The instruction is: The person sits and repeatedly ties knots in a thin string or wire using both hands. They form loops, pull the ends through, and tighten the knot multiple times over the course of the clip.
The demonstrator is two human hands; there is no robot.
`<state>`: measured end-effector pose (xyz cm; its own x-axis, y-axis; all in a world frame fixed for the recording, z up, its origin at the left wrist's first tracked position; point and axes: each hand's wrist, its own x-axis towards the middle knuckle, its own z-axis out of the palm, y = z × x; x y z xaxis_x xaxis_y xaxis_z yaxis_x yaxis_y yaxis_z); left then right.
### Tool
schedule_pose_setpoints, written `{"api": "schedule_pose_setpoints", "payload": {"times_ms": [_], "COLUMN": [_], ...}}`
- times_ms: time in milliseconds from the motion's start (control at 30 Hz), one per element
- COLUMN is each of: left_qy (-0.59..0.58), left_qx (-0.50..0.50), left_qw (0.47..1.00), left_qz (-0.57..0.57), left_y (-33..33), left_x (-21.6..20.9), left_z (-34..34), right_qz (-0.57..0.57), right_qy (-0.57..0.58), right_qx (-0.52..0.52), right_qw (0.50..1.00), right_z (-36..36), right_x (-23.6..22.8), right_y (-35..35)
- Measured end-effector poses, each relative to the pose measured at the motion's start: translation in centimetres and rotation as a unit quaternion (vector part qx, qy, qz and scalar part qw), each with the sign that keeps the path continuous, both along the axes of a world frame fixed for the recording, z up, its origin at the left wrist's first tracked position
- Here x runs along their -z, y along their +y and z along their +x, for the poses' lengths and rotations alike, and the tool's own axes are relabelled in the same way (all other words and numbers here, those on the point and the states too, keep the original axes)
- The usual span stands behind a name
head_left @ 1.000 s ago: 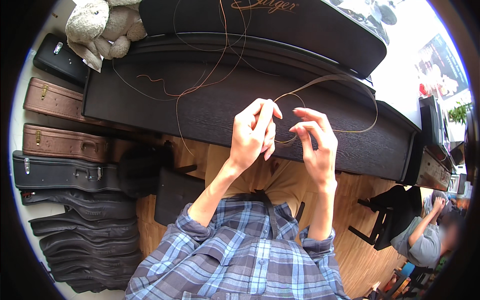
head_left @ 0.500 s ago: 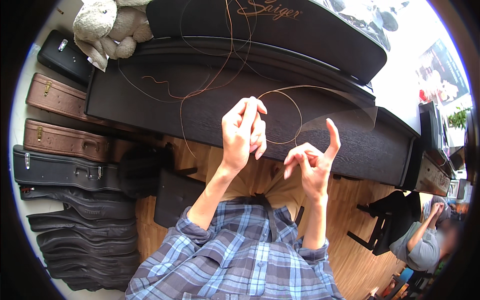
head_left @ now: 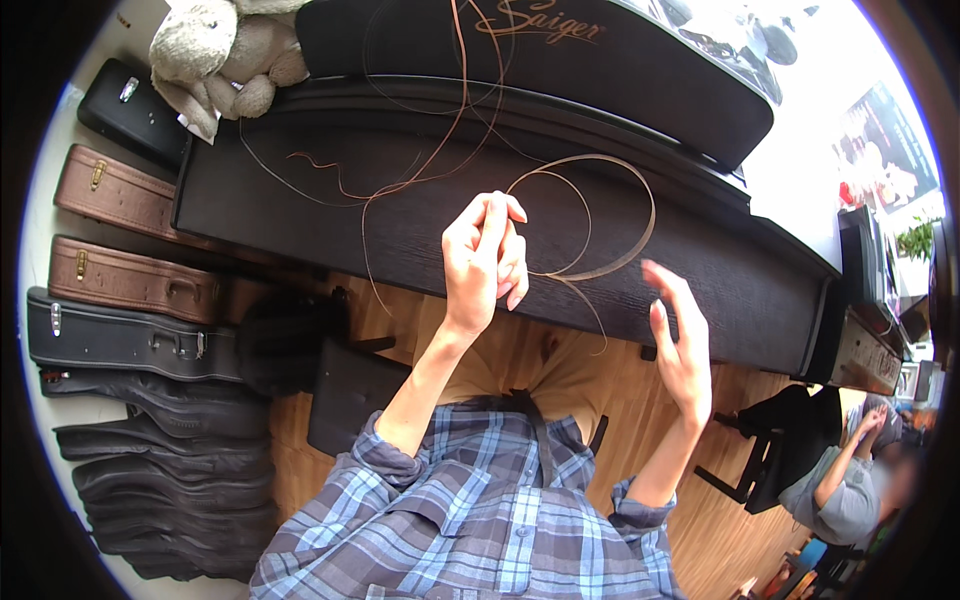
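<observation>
My left hand (head_left: pixel 484 258) is raised over the front of a black upright piano (head_left: pixel 740 255), its thumb and fingers pinched on a coiled guitar string (head_left: pixel 652 200). The thin golden string stands out to the right of those fingers in a larger and a smaller loop, with a loose tail curling down below them. To the right of the loops my right hand (head_left: pixel 686 355) holds nothing, its fingers apart and not touching the string. More loose copper-coloured strings (head_left: pixel 464 90) trail across the piano left of my left hand, one end hanging past its front edge.
A grey plush toy (head_left: pixel 255 55) sits on the piano's left end. Several instrument cases (head_left: pixel 130 330) and soft black bags (head_left: pixel 180 480) line the left side. A black bench (head_left: pixel 355 395) stands at my left. At the far right another person (head_left: pixel 835 490) sits near a black stool (head_left: pixel 755 450).
My right hand has let go of the string and moved right and down, its fingers spreading. The string has sprung into rounder loops with a free tail. My left hand stays nearly in place.
</observation>
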<state>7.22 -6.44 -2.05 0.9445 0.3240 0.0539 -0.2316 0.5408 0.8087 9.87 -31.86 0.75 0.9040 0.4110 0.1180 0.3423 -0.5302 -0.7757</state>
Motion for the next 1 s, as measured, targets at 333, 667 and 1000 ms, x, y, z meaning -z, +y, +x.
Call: {"api": "schedule_pose_setpoints", "payload": {"times_ms": [333,667,1000], "left_qy": [0.001,-0.035,-0.011], "left_qx": [0.003,-0.049,-0.003], "left_qw": [0.999,0.998,1.000], "left_qz": [-0.034,-0.011,-0.002], "left_y": [-1.0,1.1,-0.2], "left_x": [0.0,-0.1,0.2], "left_z": [0.2,1.1,0.5], "right_qz": [0.149,-0.132,0.109], "right_qy": [0.171,0.220,0.120], "right_qx": [-0.113,-0.283,-0.078], "right_qw": [0.967,0.924,0.984], "right_z": [-2.2,-3.6,-0.3], "right_x": [1.1,2.7,-0.4], "right_y": [7.5,1.0,3.9]}}
